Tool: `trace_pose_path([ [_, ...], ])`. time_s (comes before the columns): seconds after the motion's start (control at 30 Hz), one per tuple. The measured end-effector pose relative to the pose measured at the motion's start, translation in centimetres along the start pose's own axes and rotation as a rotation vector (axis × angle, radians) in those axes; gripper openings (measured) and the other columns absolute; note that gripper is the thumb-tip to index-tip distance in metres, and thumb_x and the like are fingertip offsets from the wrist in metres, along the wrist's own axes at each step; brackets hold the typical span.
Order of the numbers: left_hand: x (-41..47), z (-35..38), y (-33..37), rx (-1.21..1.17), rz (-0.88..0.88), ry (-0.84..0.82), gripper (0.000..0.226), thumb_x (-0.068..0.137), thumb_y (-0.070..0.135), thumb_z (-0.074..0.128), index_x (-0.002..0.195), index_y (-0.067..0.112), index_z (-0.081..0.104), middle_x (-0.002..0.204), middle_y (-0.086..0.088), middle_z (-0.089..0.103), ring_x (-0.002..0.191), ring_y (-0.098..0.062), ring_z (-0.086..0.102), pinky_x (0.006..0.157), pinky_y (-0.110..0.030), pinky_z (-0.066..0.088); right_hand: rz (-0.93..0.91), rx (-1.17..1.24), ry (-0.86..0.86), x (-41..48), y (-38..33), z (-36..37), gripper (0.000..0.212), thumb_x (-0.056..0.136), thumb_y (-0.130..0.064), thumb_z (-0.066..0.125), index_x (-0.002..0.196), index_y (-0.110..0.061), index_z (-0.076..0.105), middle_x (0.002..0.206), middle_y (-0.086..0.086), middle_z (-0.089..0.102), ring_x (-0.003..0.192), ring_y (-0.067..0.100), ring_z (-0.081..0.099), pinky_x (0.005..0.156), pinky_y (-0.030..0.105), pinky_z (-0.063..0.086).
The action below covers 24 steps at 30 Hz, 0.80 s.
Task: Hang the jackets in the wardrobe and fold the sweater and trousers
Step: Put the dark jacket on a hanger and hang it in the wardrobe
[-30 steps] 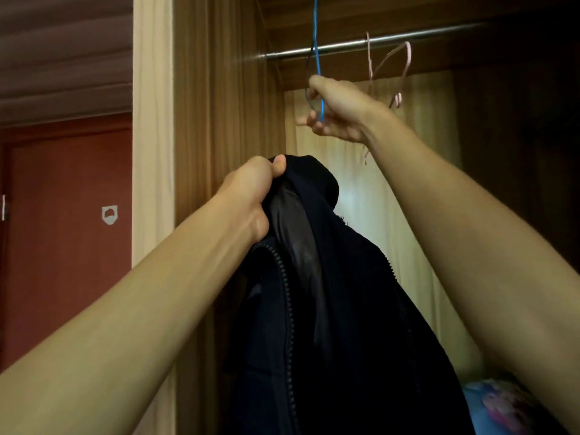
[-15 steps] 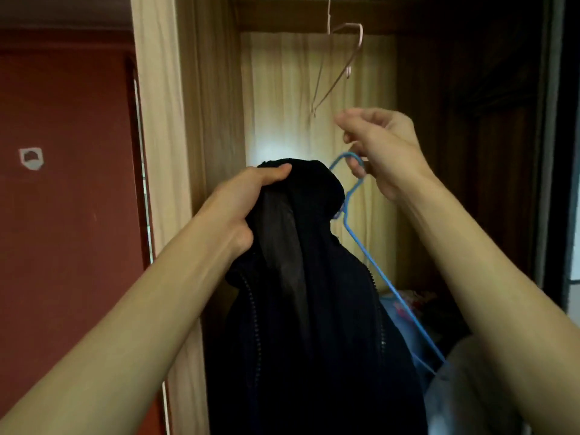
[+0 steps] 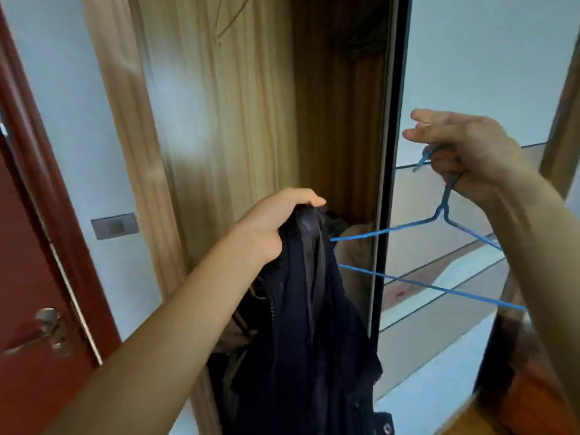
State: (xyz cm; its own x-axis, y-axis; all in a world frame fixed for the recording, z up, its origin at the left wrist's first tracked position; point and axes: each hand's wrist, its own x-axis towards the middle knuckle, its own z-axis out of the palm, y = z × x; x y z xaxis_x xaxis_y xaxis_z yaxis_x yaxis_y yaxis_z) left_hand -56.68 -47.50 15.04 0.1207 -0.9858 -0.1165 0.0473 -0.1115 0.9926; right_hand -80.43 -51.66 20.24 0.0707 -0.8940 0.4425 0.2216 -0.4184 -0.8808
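My left hand (image 3: 276, 221) grips the collar of a dark navy jacket (image 3: 301, 334), which hangs down in front of the open wardrobe (image 3: 238, 127). My right hand (image 3: 461, 152) holds a blue wire hanger (image 3: 439, 221) by its hook, up and to the right of the jacket, in front of the mirrored door. The hanger's left arm reaches to the jacket's collar edge; whether it goes inside I cannot tell. A thin pink hanger (image 3: 229, 23) hangs high inside the wardrobe.
A mirrored sliding door (image 3: 464, 73) with a dark frame stands to the right of the opening. A red door (image 3: 28, 277) with a metal handle (image 3: 44, 328) is at the left, beside a wall switch (image 3: 114, 226). Dim items lie low inside the wardrobe.
My right hand took the blue hanger off the rail and brought it down and right in front of the mirror. My left hand lowered the jacket. My view has dropped and turned right.
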Motion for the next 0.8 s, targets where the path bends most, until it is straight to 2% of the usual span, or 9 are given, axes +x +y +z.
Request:
trace_pose_path([
  [0.07, 0.3, 1.3, -2.2, 0.001, -0.027, -0.025, 0.010, 0.082, 0.016, 0.070, 0.072, 0.014, 0.067, 0.069, -0.004, 0.068, 0.061, -0.018, 0.063, 0.060, -0.023, 0.051, -0.048, -0.034, 0.099, -2.3, -1.4, -3.1, 0.031, 0.082, 0.012, 0.064, 0.099, -0.014, 0.069, 0.066, -0.006, 0.051, 0.041, 0.002, 0.034, 0.037, 0.014, 0.020],
  [0.17, 0.6, 2.4, -4.7, 0.024, -0.037, -0.028, 0.009, 0.084, 0.022, 0.069, 0.079, 0.015, 0.068, 0.076, -0.007, 0.068, 0.068, -0.020, 0.062, 0.073, -0.029, 0.050, -0.093, -0.067, 0.196, -5.5, -3.1, -7.2, 0.036, 0.085, 0.016, 0.057, 0.095, -0.016, 0.068, 0.069, -0.001, 0.049, 0.043, 0.003, 0.043, 0.035, 0.013, 0.022],
  [0.3, 0.2, 4.6, -7.5, 0.055, -0.085, -0.027, 0.014, 0.085, 0.028, 0.067, 0.081, 0.015, 0.068, 0.074, -0.007, 0.070, 0.069, -0.022, 0.064, 0.078, -0.032, 0.051, -0.055, -0.095, 0.240, -9.4, -3.4, -11.3, 0.042, 0.083, 0.022, 0.051, 0.092, -0.017, 0.066, 0.072, -0.001, 0.048, 0.038, 0.001, 0.042, 0.034, 0.013, 0.023],
  [0.4, -0.5, 7.3, -9.6, 0.086, -0.109, -0.029, 0.009, 0.085, 0.022, 0.066, 0.085, 0.013, 0.069, 0.079, -0.008, 0.070, 0.071, -0.022, 0.064, 0.067, -0.030, 0.051, -0.037, -0.142, 0.299, -11.8, -1.6, -13.6, 0.046, 0.077, 0.025, 0.050, 0.088, -0.015, 0.069, 0.070, -0.003, 0.051, 0.047, 0.004, 0.044, 0.042, 0.015, 0.031],
  [0.47, -1.4, 9.5, -10.8, 0.131, -0.117, -0.033, 0.006, 0.084, 0.016, 0.067, 0.085, 0.011, 0.070, 0.081, -0.010, 0.071, 0.072, -0.025, 0.065, 0.067, -0.031, 0.054, -0.044, -0.172, 0.336, -13.3, -0.1, -14.9, 0.047, 0.074, 0.025, 0.051, 0.087, -0.016, 0.070, 0.064, -0.008, 0.053, 0.052, 0.007, 0.045, 0.048, 0.020, 0.032],
  [0.53, -2.5, 11.8, -11.6, 0.202, -0.114, -0.049, 0.003, 0.083, 0.009, 0.067, 0.082, 0.008, 0.070, 0.081, -0.014, 0.071, 0.074, -0.028, 0.066, 0.076, -0.036, 0.057, -0.037, -0.176, 0.352, -14.7, 0.9, -16.2, 0.048, 0.074, 0.025, 0.050, 0.086, -0.017, 0.071, 0.060, -0.012, 0.054, 0.050, 0.005, 0.045, 0.047, 0.019, 0.031],
  [0.67, -4.7, 15.0, -12.5, 0.362, -0.070, -0.038, 0.005, 0.078, 0.003, 0.069, 0.077, 0.007, 0.070, 0.070, -0.011, 0.070, 0.065, -0.024, 0.065, 0.062, -0.027, 0.052, -0.022, -0.173, 0.394, -17.2, 1.1, -19.4, 0.047, 0.076, 0.024, 0.051, 0.085, -0.018, 0.071, 0.057, -0.015, 0.054, 0.052, 0.007, 0.046, 0.049, 0.021, 0.033],
  [0.73, -5.7, 15.8, -12.6, 0.420, -0.063, -0.042, 0.004, 0.076, 0.005, 0.070, 0.080, 0.006, 0.071, 0.072, -0.013, 0.070, 0.064, -0.026, 0.064, 0.061, -0.027, 0.052, -0.024, -0.159, 0.418, -18.6, 0.4, -21.3, 0.047, 0.077, 0.024, 0.050, 0.084, -0.019, 0.070, 0.054, -0.017, 0.053, 0.049, 0.005, 0.045, 0.048, 0.019, 0.031],
  [0.8, -6.8, 16.4, -12.4, 0.455, -0.070, -0.033, 0.010, 0.075, 0.006, 0.070, 0.085, 0.003, 0.073, 0.075, -0.017, 0.070, 0.065, -0.028, 0.065, 0.064, -0.031, 0.053, -0.029, -0.136, 0.442, -19.8, -0.3, -23.0, 0.047, 0.078, 0.025, 0.048, 0.083, -0.017, 0.068, 0.059, -0.011, 0.051, 0.042, 0.001, 0.041, 0.042, 0.015, 0.029],
])
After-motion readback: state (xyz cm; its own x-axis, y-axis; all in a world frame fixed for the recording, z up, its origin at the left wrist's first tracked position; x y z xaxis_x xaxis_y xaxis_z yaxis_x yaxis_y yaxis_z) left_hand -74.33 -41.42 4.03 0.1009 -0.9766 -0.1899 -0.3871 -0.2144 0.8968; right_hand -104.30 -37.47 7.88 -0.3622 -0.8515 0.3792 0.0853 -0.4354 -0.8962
